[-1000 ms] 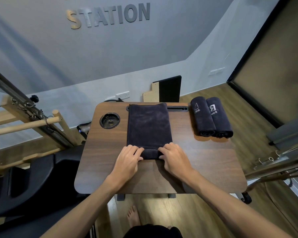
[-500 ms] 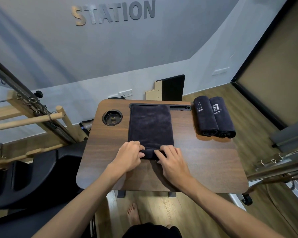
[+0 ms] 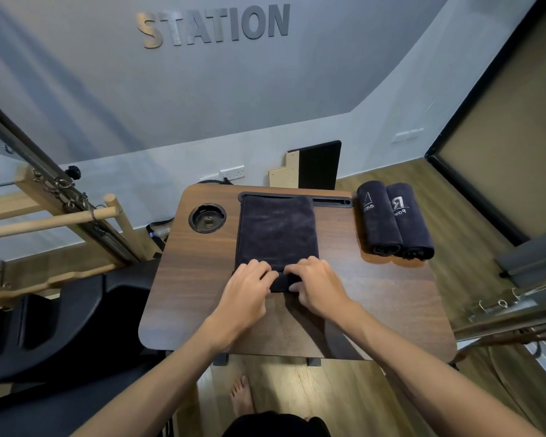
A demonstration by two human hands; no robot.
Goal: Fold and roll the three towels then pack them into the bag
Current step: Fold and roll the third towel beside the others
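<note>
A dark folded towel [image 3: 276,230] lies lengthwise in the middle of the small wooden table [image 3: 375,298]. Its near end is turned into a short roll. My left hand [image 3: 248,287] and my right hand [image 3: 317,285] sit side by side on that roll, fingers curled over it. Two rolled dark towels [image 3: 393,220] with pale lettering lie side by side, touching, at the table's far right. No bag is in view.
A round cup recess [image 3: 207,217] is sunk in the table's far left, and a black slot [image 3: 331,201] runs along the far edge. Wooden and metal exercise equipment [image 3: 60,212] stands to the left, metal rails [image 3: 517,310] to the right. My bare foot [image 3: 241,394] is under the table.
Both hands have moved the towel's near end a little farther from me, so the roll has grown slightly and the flat part is shorter. The two rolled towels have not moved.
</note>
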